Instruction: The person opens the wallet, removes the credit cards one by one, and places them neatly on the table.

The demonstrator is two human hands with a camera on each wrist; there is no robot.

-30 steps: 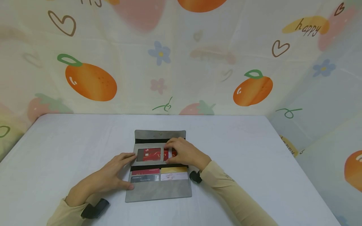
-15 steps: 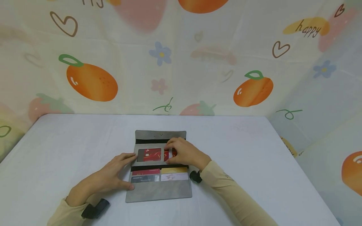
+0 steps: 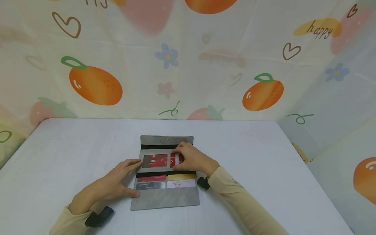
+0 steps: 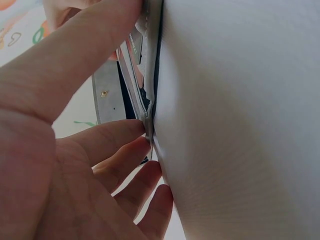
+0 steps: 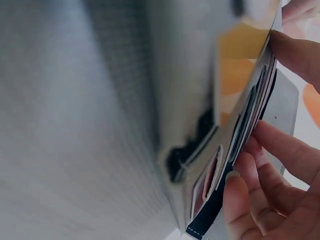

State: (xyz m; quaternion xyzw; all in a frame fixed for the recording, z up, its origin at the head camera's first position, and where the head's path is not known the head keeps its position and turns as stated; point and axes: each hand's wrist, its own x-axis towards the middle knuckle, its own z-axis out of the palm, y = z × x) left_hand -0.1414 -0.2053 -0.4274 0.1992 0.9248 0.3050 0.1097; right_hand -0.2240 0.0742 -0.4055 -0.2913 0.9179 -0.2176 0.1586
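Note:
A long grey wallet lies unfolded on the table, its flap at the far side. My left hand rests along the wallet's left edge, thumb low and fingers higher up, fingers mostly straight. On the middle panel, a red card with a chip shows in the left window. My right hand reaches from the right with bent fingers, thumb and fingertips at the near and far edges of a red card beside it. Its right part is hidden under the hand. In the right wrist view, the fingers lie against the wallet's layered side.
Below the fold, several cards sit in slots, among them a gold card and a dark blue card. The white table extends around the wallet. A fruit-print cloth hangs behind it.
My right fingertips have shifted slightly up and to the right, and a little more of the red card shows beside them. My left hand and the wallet have stayed in place.

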